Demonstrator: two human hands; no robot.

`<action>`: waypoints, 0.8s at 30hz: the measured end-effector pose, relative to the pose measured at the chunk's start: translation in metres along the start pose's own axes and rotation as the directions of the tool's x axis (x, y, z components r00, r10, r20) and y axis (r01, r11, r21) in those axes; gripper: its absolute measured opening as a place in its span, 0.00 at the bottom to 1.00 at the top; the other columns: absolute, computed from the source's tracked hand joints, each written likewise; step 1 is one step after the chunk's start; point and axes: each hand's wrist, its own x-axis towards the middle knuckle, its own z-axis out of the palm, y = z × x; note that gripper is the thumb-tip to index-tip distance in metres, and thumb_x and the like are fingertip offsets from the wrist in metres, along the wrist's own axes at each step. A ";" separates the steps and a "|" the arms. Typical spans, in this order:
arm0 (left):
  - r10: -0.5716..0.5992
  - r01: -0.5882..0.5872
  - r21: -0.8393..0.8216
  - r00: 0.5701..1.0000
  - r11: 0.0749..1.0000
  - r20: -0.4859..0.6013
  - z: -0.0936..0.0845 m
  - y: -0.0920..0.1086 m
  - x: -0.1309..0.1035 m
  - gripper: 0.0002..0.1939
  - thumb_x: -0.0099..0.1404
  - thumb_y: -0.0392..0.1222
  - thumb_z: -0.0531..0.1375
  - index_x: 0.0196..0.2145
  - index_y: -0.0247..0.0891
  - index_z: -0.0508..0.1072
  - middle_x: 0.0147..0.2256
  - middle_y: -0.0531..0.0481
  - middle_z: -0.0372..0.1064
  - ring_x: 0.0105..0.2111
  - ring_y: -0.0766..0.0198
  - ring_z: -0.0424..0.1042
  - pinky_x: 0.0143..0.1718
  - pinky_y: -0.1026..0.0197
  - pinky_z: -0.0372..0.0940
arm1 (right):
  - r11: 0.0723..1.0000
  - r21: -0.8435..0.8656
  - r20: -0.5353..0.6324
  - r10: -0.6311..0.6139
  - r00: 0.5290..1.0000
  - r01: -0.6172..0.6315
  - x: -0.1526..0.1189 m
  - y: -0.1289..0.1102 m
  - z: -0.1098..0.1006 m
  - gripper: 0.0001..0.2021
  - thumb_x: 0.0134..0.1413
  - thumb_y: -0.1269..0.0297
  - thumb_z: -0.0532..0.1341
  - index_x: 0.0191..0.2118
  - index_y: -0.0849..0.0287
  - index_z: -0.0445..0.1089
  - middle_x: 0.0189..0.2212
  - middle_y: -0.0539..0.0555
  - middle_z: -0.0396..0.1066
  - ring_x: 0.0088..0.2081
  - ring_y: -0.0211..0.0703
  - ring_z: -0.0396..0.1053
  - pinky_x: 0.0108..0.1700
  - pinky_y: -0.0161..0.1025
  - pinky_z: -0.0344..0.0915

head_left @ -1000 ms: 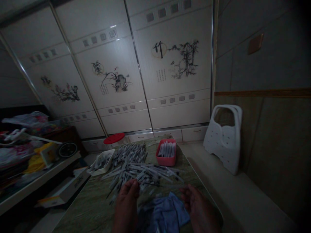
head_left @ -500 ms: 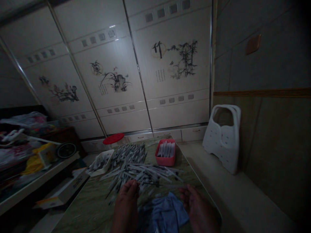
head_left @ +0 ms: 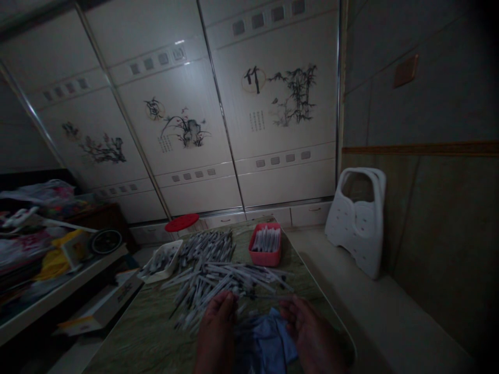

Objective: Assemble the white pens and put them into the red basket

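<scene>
My left hand (head_left: 219, 324) is closed at the lower middle, its fingertips pinched on something too small and dim to make out. To its right, my right hand (head_left: 306, 324) pinches the end of a thin clear pen (head_left: 273, 297), which points left toward my left fingertips. A blue cloth (head_left: 275, 337) lies on the table under and between my hands. Just beyond them spreads a loose pile of clear pens (head_left: 218, 278), with a denser heap (head_left: 210, 245) behind it.
A pink basket (head_left: 265, 258) of upright pens stands at the table's back right; a white tray (head_left: 177, 259) of pens is at the left. Beyond are a red stool (head_left: 182, 223), a white folded stool (head_left: 356, 221) by the wall, and a cluttered shelf (head_left: 58, 285) at far left.
My left hand has moved right, toward my right hand, which has shifted slightly left. The gap between them is smaller.
</scene>
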 end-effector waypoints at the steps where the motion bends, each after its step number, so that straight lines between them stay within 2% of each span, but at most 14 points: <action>1: -0.003 0.003 0.006 1.000 1.000 0.013 0.003 -0.003 -0.003 0.17 0.53 0.49 0.71 0.38 0.40 0.75 0.33 0.52 0.74 0.33 0.63 0.70 0.35 0.62 0.63 | 1.000 0.014 0.013 0.010 1.000 -0.011 0.000 0.001 0.001 0.26 0.34 0.53 0.78 0.38 0.60 0.73 0.32 0.55 0.82 0.30 0.43 0.78 0.28 0.33 0.69; 6: -0.007 0.001 0.070 0.996 0.998 0.085 0.015 -0.014 -0.013 0.20 0.53 0.54 0.71 0.39 0.38 0.79 0.34 0.49 0.77 0.35 0.59 0.74 0.39 0.59 0.66 | 0.999 0.042 0.066 0.032 0.997 -0.035 -0.002 0.007 0.002 0.22 0.40 0.55 0.77 0.38 0.60 0.73 0.32 0.55 0.82 0.31 0.42 0.79 0.30 0.33 0.70; 9: 0.005 -0.022 0.154 0.994 0.988 0.106 0.015 -0.015 -0.015 0.23 0.52 0.55 0.72 0.41 0.37 0.81 0.38 0.46 0.80 0.42 0.52 0.76 0.46 0.55 0.67 | 0.999 0.036 0.084 0.038 0.996 -0.041 -0.002 0.008 0.001 0.21 0.43 0.55 0.77 0.40 0.60 0.73 0.34 0.56 0.83 0.33 0.43 0.80 0.31 0.33 0.71; 12: 0.131 -0.172 0.331 0.981 0.928 0.143 0.012 -0.015 -0.014 0.24 0.56 0.56 0.69 0.45 0.38 0.82 0.46 0.42 0.81 0.52 0.47 0.75 0.57 0.49 0.64 | 0.999 0.031 0.073 0.037 0.997 -0.039 -0.001 0.010 0.000 0.21 0.44 0.56 0.76 0.41 0.60 0.73 0.35 0.56 0.83 0.33 0.42 0.80 0.31 0.33 0.71; 14: 0.228 -0.286 0.429 0.956 0.857 0.183 0.010 -0.019 -0.015 0.24 0.60 0.57 0.65 0.47 0.40 0.82 0.50 0.41 0.80 0.55 0.45 0.74 0.60 0.46 0.62 | 0.999 0.026 0.075 0.038 0.997 -0.040 0.000 0.010 -0.001 0.21 0.45 0.55 0.76 0.41 0.60 0.72 0.35 0.56 0.83 0.33 0.42 0.80 0.32 0.33 0.71; 17: 0.298 -0.381 0.474 0.923 0.794 0.242 0.009 -0.027 -0.016 0.25 0.62 0.57 0.64 0.51 0.40 0.81 0.52 0.39 0.79 0.54 0.45 0.75 0.59 0.44 0.65 | 0.999 0.031 0.082 0.030 0.996 -0.033 0.001 0.010 -0.002 0.21 0.45 0.55 0.76 0.41 0.60 0.72 0.35 0.57 0.83 0.33 0.42 0.80 0.32 0.33 0.71; 20: 0.329 -0.431 0.471 0.900 0.769 0.287 0.007 -0.031 -0.016 0.28 0.62 0.57 0.63 0.55 0.40 0.78 0.50 0.39 0.80 0.51 0.46 0.77 0.56 0.45 0.68 | 0.998 0.051 0.070 0.031 0.997 -0.035 0.000 0.008 -0.002 0.20 0.46 0.58 0.75 0.41 0.61 0.73 0.35 0.57 0.83 0.32 0.42 0.79 0.32 0.33 0.72; 24: 0.301 -0.404 0.496 0.913 0.769 0.276 0.000 -0.020 -0.008 0.31 0.65 0.56 0.61 0.61 0.38 0.72 0.49 0.38 0.80 0.49 0.48 0.78 0.52 0.48 0.70 | 0.994 0.098 0.022 0.050 0.999 -0.052 0.000 0.003 -0.002 0.14 0.49 0.62 0.73 0.39 0.62 0.73 0.32 0.57 0.83 0.30 0.41 0.79 0.29 0.32 0.71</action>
